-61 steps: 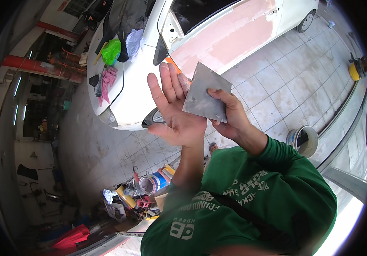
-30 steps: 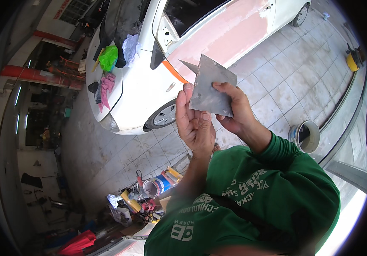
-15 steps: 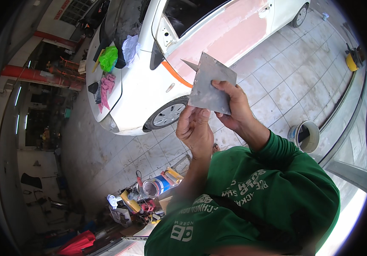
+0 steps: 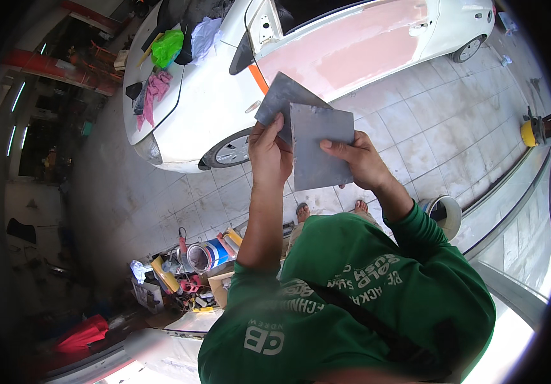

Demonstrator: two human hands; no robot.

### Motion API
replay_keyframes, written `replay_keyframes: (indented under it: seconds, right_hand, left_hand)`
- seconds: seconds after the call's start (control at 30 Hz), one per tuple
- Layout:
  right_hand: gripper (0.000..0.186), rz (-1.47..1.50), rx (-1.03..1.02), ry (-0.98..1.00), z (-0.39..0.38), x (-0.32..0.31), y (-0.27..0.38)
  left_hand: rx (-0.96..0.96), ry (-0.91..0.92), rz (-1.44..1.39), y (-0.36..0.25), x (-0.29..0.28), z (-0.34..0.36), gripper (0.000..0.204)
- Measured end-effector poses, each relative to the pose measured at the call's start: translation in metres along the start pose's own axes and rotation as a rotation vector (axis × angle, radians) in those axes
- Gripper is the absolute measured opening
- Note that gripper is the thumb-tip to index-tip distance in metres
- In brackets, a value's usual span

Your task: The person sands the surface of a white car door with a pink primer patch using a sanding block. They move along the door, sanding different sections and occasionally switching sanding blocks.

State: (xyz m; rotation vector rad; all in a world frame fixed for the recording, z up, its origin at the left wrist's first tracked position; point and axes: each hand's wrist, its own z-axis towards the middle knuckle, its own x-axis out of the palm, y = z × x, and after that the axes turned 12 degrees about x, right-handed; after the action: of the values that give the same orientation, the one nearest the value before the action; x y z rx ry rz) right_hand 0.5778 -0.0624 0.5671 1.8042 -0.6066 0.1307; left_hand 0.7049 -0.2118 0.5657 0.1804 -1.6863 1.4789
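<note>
Left hand (image 4: 271, 155) pinches the rear grey plate (image 4: 286, 98), its top corner pointing toward 11 o'clock; right hand (image 4: 366, 164) clamps the overlapping front grey plate (image 4: 314, 163), long axis running 12 to 6 o'clock.

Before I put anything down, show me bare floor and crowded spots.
Bare tiles lie between the pinkish car door and the bucket, and between the front wheel and the blue can. Crowded: the hood, with green bag and pink cloth, and the clutter around that can.

Left fingers (image 4: 273, 132) pinching, right fingers (image 4: 341, 151) clamped
</note>
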Motion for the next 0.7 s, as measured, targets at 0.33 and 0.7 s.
replay_keyframes:
  seconds: [0.33, 0.7]
  right_hand:
    - [0.039, 0.141, 0.07, -0.325, 0.019, -0.06, -0.009]
    - [0.074, 0.172, -0.061, -0.117, 0.018, -0.091, -0.044]
  left_hand:
    - [0.794, 0.762, 1.307, 0.006, -0.051, -0.053, 0.035]
    - [0.464, 0.609, 1.094, 0.05, -0.054, -0.024, 0.024]
